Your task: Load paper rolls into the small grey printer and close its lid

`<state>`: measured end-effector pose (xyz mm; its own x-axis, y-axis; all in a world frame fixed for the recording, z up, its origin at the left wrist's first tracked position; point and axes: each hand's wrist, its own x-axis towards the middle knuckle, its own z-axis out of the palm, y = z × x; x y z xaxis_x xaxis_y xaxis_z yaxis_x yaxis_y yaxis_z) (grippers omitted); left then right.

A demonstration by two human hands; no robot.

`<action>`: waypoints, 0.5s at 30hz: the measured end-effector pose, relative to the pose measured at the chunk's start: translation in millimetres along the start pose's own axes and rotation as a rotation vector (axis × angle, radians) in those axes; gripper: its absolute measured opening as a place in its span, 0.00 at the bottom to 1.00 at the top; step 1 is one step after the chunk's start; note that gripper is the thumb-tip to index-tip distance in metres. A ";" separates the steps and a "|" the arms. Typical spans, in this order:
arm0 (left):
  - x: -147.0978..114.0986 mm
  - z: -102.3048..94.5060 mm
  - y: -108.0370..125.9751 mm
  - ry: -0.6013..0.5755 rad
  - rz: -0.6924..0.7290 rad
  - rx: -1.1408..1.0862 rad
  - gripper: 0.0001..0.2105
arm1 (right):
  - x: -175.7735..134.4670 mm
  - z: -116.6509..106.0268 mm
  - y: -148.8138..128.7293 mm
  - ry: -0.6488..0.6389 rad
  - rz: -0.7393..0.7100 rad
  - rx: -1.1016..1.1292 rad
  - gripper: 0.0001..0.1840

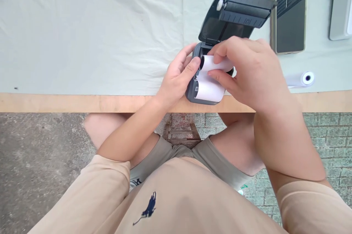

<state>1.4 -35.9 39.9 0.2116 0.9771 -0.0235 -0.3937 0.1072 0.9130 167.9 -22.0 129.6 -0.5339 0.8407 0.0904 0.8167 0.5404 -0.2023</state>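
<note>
A dark portable receipt printer (189, 96) sits at the table's front edge with its lid (236, 10) raised, showing a black roller under the lid. Inside its bay lies a white paper roll (217, 63), and a strip of the paper spreads over the printer's front. My left hand (181, 70) grips the printer's left side, thumb on its rim. My right hand (247, 69) reaches in from the right, its thumb and fingers pinching the paper roll. Part of the bay's right side is hidden behind that hand.
Right of the printer lies a stack with a dark, glossy phone-like top (291, 17). A second white paper roll (302, 79) rests near the front edge. A white device (341, 10) is cut off at the far right. Pale cloth (96, 36) covers the wooden-edged table.
</note>
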 end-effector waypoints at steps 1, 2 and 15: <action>-0.4 0.7 1.9 -0.004 -0.009 -0.011 0.18 | -0.7 1.0 0.2 0.000 -0.004 0.004 0.07; -0.7 1.3 3.4 -0.009 -0.019 -0.024 0.16 | -1.7 2.0 0.6 0.011 -0.015 0.009 0.08; 3.1 -12.0 -6.0 -0.132 0.015 0.178 0.41 | -12.9 5.0 10.3 0.472 -0.120 0.378 0.07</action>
<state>-6.3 -31.4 29.4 0.3268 0.9445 0.0333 -0.2364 0.0475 0.9705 182.0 -27.4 121.5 -0.3916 0.7461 0.5385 0.5769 0.6550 -0.4880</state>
